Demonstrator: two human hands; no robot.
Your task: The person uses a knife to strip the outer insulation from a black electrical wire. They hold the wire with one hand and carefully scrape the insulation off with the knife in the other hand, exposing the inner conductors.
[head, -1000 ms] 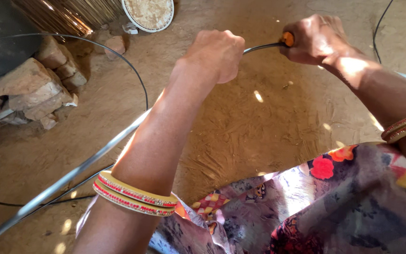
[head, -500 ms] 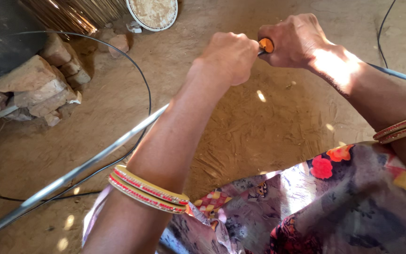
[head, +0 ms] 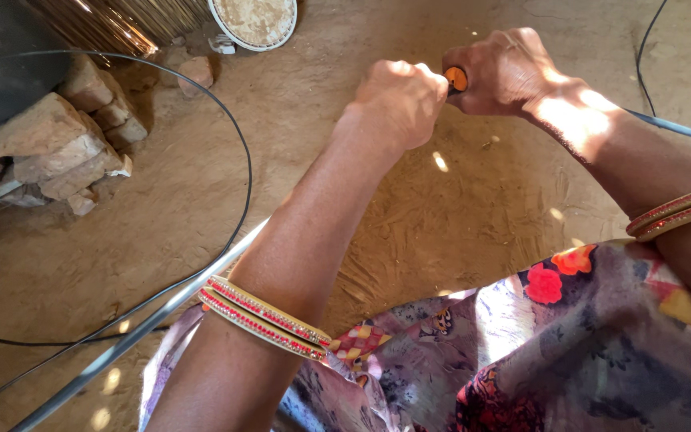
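Your right hand is wrapped tight around a tool with an orange handle, only the butt end poking out near the top middle of the frame, so you've probably got it gripped for leverage. Your left hand sits just beside it, closed in a fist, but I can't tell what it's gripping. The grey metal rod slants off toward the lower left over the dirt floor, well below both hands.

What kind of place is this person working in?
Probably a rural yard or earthen-floored home: a packed mud floor, a pile of rough stones, a round tray, and a thatch-like bundle at the top.
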